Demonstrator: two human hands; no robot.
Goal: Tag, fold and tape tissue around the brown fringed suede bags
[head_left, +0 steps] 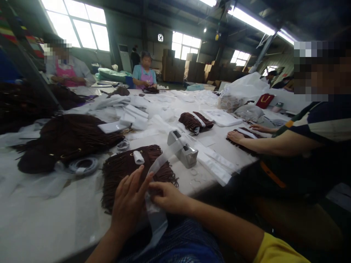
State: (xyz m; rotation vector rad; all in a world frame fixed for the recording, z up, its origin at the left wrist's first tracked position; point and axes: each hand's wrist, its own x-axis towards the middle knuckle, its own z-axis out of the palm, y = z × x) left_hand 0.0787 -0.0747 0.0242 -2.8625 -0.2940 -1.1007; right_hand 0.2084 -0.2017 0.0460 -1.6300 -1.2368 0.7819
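A dark brown fringed bag (149,155) lies on the table in front of me, with a small white wrapped piece (138,157) on its top side. My left hand (128,199) rests at the bag's near edge, fingers stretched out and beside a translucent white strip (161,161). This strip runs from near the tape dispenser down between my hands and hangs over the table edge. With fingers curled, my right hand (168,197) pinches the strip at the bag's near side; its fingertips are partly hidden. Just beyond the bag stands the grey tape dispenser (182,148).
Brown fringed bags (74,137) are heaped at left, near a coil of clear tubing (83,166). Another fringed bundle (196,122) lies beyond the dispenser, and white strips (216,168) lie to its right. A co-worker's hands (237,137) press a bag at right.
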